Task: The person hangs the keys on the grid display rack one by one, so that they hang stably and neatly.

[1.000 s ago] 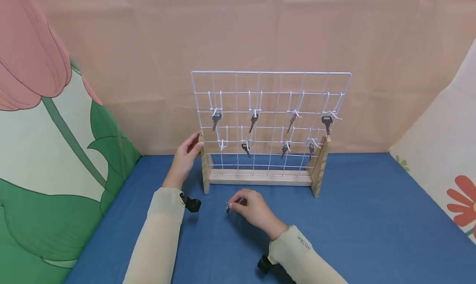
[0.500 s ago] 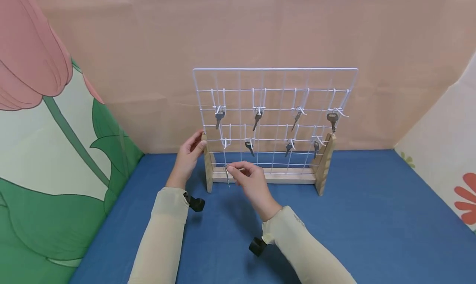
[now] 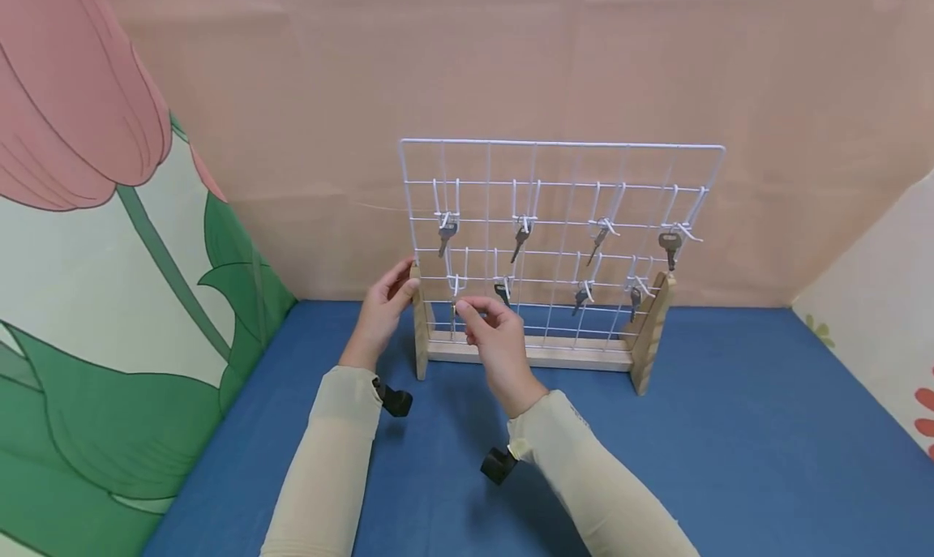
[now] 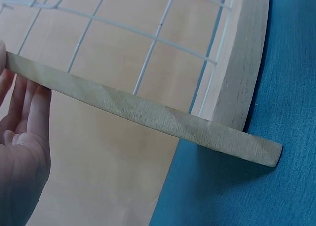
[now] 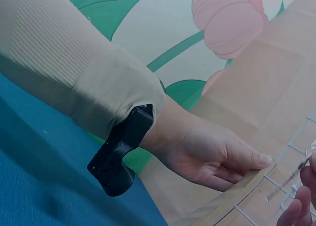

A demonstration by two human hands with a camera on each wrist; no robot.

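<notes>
A white wire grid rack [image 3: 562,143] stands on wooden supports, with keys hanging from hooks in two rows. My left hand [image 3: 379,314] grips the top of its left wooden upright [image 3: 422,334], thumb in front; the left wrist view shows fingers of that hand [image 4: 24,137] behind the upright [image 4: 138,110]. Between thumb and fingers, my right hand [image 3: 499,342] pinches a small key [image 3: 453,320], which points downward just below the lower left hook [image 3: 456,284]. In the right wrist view the key [image 5: 289,178] shows small and blurred; whether it touches the hook I cannot tell.
Hanging keys include the upper left one [image 3: 447,237], the far right one [image 3: 670,247] and a lower one [image 3: 581,296]. A blue cloth [image 3: 730,427] covers the table. Behind it rises a tan backdrop [image 3: 292,135]; a flower-printed panel [image 3: 241,330] borders the left.
My right hand has lifted the key from low over the cloth up and forward to the lower left hook. The left hand keeps its grip on the upright. The head view has shifted slightly.
</notes>
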